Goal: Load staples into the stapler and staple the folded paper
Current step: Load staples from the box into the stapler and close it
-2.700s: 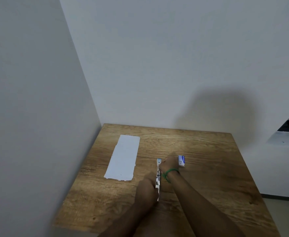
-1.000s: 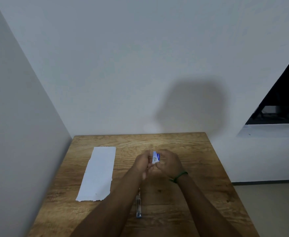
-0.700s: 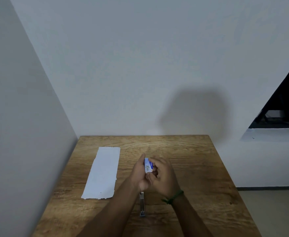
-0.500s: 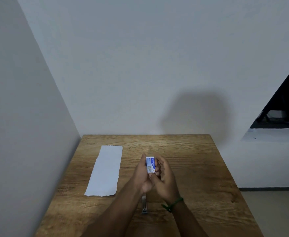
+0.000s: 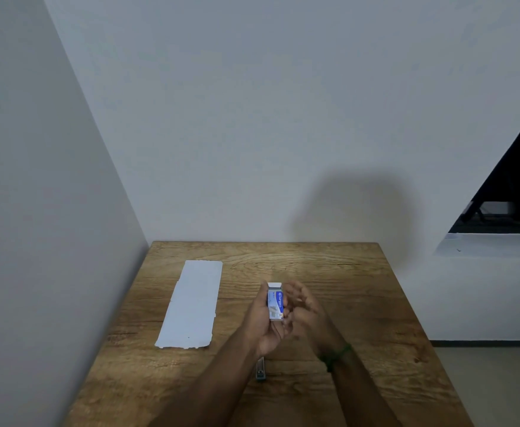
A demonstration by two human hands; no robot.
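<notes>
Just the head view here. Holding a small blue-and-white staple box in the left hand, up off the worktop, fingers wrapped round its left side and back. Far end of the box popped open, by the look of it.

Right hand just beside the box on its right, fingers loosely fanned and smeared with blur, so can't tell whether pinching the box's near end or only brushing against it. Green band round the right wrist.

Stapler lying flat on the worktop right under the left wrist, mostly hidden, only the near end poking out. No telling if open or closed.

Folded paper lying flat on the left part of the worktop, long side running away from the camera, ragged along its near edge, well apart from both hands and the stapler.

Plain pale walls behind and to the left, dark opening off at the far right.
</notes>
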